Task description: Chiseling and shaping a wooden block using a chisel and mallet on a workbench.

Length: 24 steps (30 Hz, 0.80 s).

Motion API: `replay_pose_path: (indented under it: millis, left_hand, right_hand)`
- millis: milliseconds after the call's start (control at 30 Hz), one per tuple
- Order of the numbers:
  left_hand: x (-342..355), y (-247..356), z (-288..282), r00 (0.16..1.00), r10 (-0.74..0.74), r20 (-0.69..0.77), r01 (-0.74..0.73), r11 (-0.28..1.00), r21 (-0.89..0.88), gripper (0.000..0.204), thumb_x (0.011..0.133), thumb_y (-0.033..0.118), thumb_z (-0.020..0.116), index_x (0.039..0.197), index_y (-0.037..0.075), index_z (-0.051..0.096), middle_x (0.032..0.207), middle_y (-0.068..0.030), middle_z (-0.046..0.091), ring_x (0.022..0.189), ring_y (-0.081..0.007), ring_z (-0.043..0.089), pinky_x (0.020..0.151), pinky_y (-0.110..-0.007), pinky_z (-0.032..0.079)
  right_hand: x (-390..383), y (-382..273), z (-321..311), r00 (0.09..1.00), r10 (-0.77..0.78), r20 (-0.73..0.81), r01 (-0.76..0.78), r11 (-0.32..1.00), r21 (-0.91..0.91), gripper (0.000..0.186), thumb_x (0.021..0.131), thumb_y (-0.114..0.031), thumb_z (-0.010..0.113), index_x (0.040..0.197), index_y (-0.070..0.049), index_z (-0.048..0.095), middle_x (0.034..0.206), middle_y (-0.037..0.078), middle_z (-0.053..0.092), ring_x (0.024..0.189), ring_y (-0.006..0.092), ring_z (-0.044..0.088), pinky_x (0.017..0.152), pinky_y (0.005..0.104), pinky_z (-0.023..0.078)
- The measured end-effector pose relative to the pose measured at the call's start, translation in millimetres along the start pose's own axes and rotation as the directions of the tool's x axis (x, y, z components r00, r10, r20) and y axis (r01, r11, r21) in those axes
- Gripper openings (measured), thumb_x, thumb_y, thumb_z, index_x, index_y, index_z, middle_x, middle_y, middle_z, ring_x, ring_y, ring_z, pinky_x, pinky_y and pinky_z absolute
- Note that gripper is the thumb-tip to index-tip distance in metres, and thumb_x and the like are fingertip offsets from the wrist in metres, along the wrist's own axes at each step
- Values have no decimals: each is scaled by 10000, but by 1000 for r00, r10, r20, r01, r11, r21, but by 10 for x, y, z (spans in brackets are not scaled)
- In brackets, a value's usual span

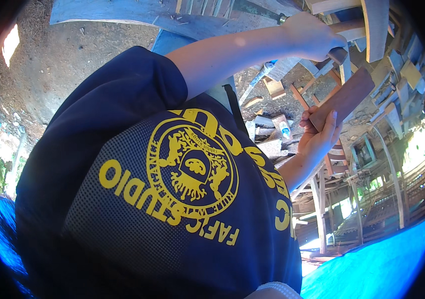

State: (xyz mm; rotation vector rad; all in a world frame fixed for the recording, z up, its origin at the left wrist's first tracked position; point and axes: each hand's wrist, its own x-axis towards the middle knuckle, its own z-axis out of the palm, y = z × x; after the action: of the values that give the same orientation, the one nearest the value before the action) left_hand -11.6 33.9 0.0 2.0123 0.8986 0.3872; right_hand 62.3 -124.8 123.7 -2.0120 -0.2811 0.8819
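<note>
My left hand (pixel 314 39) reaches across the top of the view, closed in a fist around a wooden-handled tool (pixel 338 55). The handle's dark, rounded end pokes out below the fist, and a metal collar shows on the other side. Its working end is hard to make out against the bench. Lower and to the right, my right hand (pixel 323 130) grips the near end of a flat reddish-brown wooden block (pixel 344 101). The thumb lies on one side of the block and the fingers wrap round the other. The block tilts up to the right, apart from the tool.
A pale wooden bench (pixel 118 14) runs along the top. An upright board (pixel 374 30) stands beyond my left hand. Many wood offcuts (pixel 274 88) litter the dirt floor, with a small white bottle (pixel 284 129) among them. Blue sheeting (pixel 371 264) hangs at lower right.
</note>
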Motion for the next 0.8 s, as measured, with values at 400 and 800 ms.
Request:
replay_pose_path:
  millis: [400, 800]
  left_hand:
    - [-65, 23, 40, 1000, 17, 18, -18, 999, 32, 306, 747, 169, 625, 1022, 304, 612, 755, -25, 658, 678, -210, 678, 561, -368, 532]
    - [-33, 11, 80, 996, 73, -47, -73, 997, -8, 271, 776, 177, 604, 1024, 285, 618, 754, -19, 660, 686, -211, 679, 571, -366, 537]
  right_hand:
    - [10, -55, 180, 998, -63, 12, 63, 998, 0, 447, 929, -281, 590, 1188, 27, 394, 752, 181, 610, 552, 210, 586, 437, 252, 468]
    - [217, -358, 38, 627, -564, -537, 759, 598, 259, 442, 928, -342, 555, 1197, -2, 469, 897, 163, 614, 850, 218, 631, 583, 251, 480]
